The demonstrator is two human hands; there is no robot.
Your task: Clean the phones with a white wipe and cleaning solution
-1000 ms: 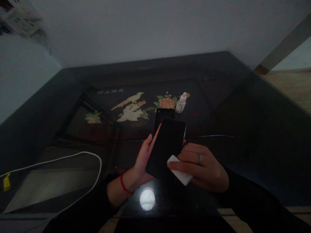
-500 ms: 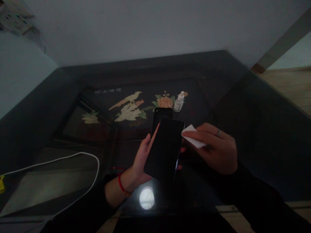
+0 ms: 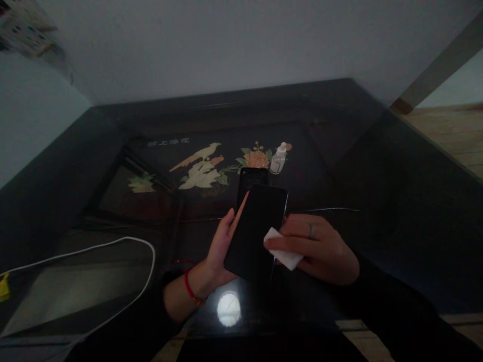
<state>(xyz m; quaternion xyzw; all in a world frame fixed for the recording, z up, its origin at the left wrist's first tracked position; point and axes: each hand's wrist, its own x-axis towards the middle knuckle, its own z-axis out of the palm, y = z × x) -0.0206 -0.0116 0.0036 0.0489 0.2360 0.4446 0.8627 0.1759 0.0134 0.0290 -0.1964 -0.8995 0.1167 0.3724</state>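
Observation:
A black smartphone (image 3: 256, 226) lies tilted in my left hand (image 3: 219, 254), its dark screen facing up toward me. The thumb runs along the phone's left edge, and most of the other fingers are hidden beneath it. My right hand (image 3: 320, 249) pinches a folded white wipe (image 3: 283, 251), which overlaps the right side of the screen. Behind the phone, partly covered by it, is a black phone case (image 3: 251, 177) on the table. A small clear bottle with a white dropper top (image 3: 278, 160) stands just beyond the case, to the right.
The dark glossy table (image 3: 302, 105) bears an inlaid bird-and-flower picture (image 3: 204, 173) and meets the wall at the back. A white cable (image 3: 130, 238) curves over its left side, with a yellow piece (image 3: 3, 286) at the far left edge. Sockets (image 3: 30, 35) are at upper left.
My right hand has moved the white wipe down and left, from the phone's upper right edge onto the screen's lower right part. My left hand and the phone have hardly moved.

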